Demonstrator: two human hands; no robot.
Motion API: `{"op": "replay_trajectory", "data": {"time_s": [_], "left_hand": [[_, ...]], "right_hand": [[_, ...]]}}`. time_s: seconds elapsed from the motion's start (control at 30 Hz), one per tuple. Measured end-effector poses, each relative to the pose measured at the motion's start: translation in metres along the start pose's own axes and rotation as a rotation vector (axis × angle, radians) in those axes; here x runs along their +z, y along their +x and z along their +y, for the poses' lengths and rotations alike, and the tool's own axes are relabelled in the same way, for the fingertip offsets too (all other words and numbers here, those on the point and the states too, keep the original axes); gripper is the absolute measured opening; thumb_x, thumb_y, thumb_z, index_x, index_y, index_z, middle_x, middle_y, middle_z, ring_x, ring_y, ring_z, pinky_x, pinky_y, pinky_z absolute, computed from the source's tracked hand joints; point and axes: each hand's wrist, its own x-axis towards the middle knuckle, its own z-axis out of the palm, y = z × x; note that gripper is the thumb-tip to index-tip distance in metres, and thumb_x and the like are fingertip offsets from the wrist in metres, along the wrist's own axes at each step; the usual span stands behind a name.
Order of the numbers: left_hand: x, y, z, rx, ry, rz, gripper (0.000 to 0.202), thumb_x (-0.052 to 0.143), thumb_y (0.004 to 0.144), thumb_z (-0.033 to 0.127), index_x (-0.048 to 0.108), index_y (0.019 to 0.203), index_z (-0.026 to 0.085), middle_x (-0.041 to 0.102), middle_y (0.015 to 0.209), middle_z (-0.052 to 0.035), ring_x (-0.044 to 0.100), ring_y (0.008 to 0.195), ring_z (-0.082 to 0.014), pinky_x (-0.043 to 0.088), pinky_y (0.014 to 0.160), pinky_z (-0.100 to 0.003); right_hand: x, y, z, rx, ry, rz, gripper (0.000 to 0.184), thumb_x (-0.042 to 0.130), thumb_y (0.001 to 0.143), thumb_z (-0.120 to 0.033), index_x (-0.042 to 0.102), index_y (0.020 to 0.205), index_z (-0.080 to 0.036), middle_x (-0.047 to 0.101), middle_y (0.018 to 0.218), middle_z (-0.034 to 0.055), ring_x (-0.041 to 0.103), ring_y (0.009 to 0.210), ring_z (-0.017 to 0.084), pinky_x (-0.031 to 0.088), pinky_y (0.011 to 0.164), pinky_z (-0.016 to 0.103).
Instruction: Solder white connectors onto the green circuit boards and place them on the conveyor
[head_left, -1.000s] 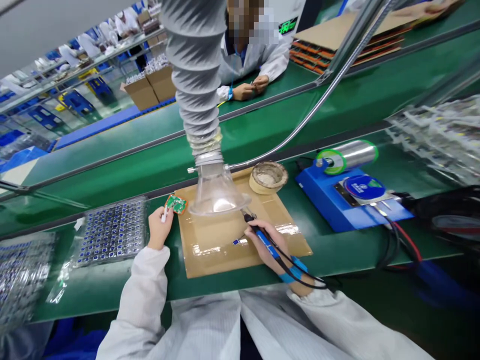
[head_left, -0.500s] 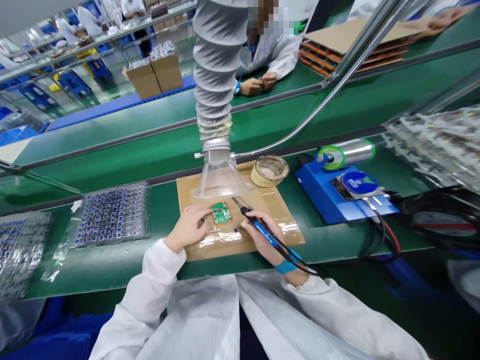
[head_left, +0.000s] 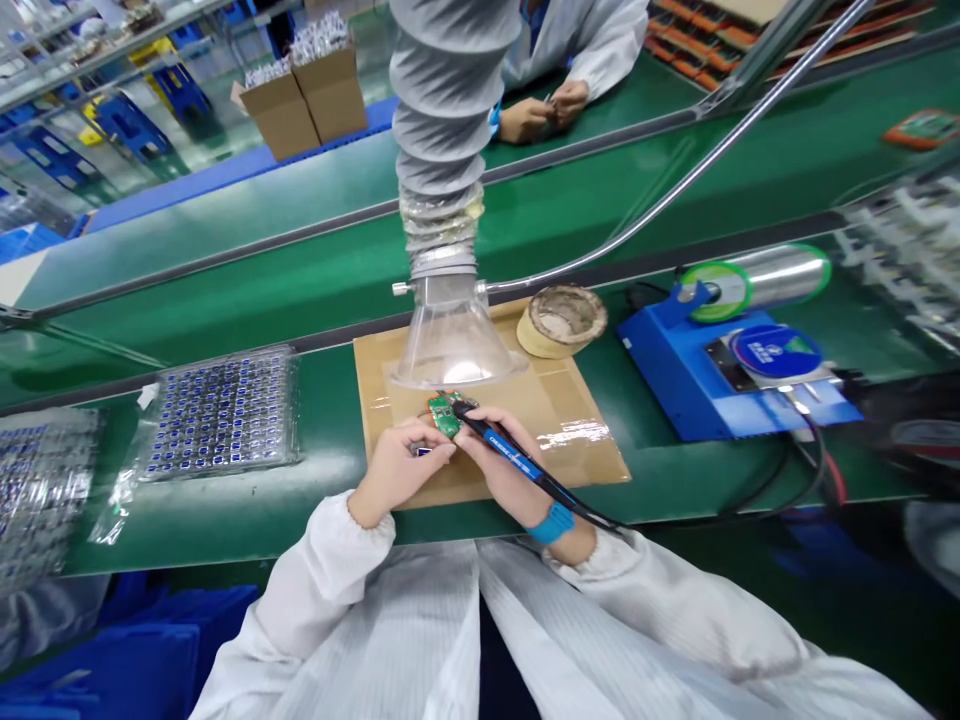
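My left hand (head_left: 401,462) pinches a small green circuit board (head_left: 444,411) and holds it over the brown cardboard mat (head_left: 577,430). My right hand (head_left: 501,468) is closed round a blue-handled soldering iron (head_left: 504,447), gripped like a pen, with its tip at the board. A tiny blue part (head_left: 422,452) lies on the mat by my left fingers. The clear funnel of a fume hose (head_left: 450,345) hangs just above the board.
A blue soldering station (head_left: 697,385) with a solder spool (head_left: 750,280) stands to the right, its cables trailing to the front edge. A round sponge pot (head_left: 562,320) sits behind the mat. Trays of blue parts (head_left: 221,415) lie left. Another person's hands (head_left: 540,115) work across the green belt.
My left hand brought the green board from the mat's left edge to its middle under the funnel. My right hand swung the iron's tip onto the board.
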Motion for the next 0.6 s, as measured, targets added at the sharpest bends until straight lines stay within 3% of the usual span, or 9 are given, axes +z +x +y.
{"op": "replay_trajectory", "data": {"time_s": [0.27,0.43,0.6], "left_hand": [[-0.013,0.015,-0.008,0.071,0.191,0.055,0.013,0.072,0.086,0.024,0.075,0.074,0.019,0.071,0.078,-0.0042,0.063,0.08,-0.0185,0.048,0.08,-0.032],[-0.021,0.035,-0.016,0.048,0.42,0.065,0.013,0.072,0.085,0.016,0.074,0.072,0.02,0.071,0.082,-0.0035,0.061,0.089,-0.0204,0.047,0.091,-0.038],[-0.018,0.042,-0.016,-0.036,0.477,0.014,0.017,0.072,0.086,0.016,0.073,0.069,0.02,0.071,0.087,-0.0035,0.061,0.095,-0.0213,0.047,0.094,-0.039]], "right_hand": [[0.009,0.007,0.019,0.0,-0.036,0.054,0.025,0.075,0.085,-0.039,0.066,0.103,-0.025,0.073,0.086,-0.0001,0.07,0.078,0.018,0.06,0.078,0.033],[0.001,0.014,0.03,-0.09,-0.182,0.099,0.031,0.076,0.086,-0.041,0.071,0.113,-0.026,0.079,0.097,0.0028,0.076,0.089,0.022,0.062,0.09,0.039],[-0.018,0.012,0.032,-0.216,-0.282,0.16,0.027,0.074,0.09,-0.039,0.074,0.114,-0.027,0.079,0.114,0.005,0.076,0.105,0.025,0.061,0.097,0.041]]}}
